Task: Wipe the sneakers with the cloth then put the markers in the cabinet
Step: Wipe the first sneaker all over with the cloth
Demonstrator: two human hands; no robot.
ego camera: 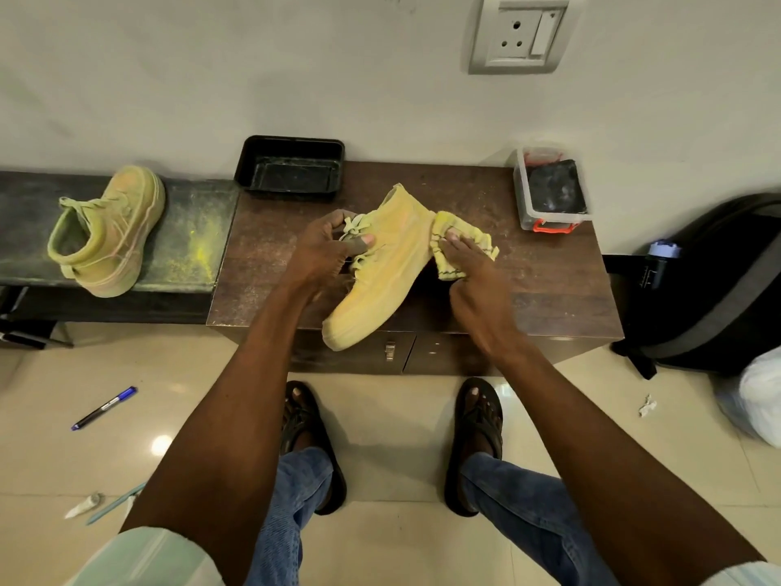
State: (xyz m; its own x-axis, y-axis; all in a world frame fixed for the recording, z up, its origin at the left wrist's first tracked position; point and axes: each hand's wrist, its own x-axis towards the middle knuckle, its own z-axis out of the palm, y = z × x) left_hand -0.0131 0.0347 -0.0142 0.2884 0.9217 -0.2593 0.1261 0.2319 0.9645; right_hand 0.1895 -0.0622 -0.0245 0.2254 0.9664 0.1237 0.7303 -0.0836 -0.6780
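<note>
A yellow-dusted sneaker (380, 272) lies tilted on the brown cabinet top (528, 289), its toe over the front edge. My left hand (325, 251) grips it at the laces and tongue. My right hand (469, 264) presses a yellow cloth (462, 234) against the sneaker's heel side. A second sneaker (107, 230), greenish yellow, stands on the dark bench (190, 243) to the left. A blue marker (103, 408) lies on the floor tiles at the left. Another thin light-blue pen (114, 503) lies near the lower left.
A black tray (289, 169) sits at the cabinet's back edge, and a clear box (549, 192) with a dark lid at the back right. The cabinet doors (427, 353) are shut below. A black backpack (710, 281) and white bag (756, 399) stand right. My sandalled feet are on the floor.
</note>
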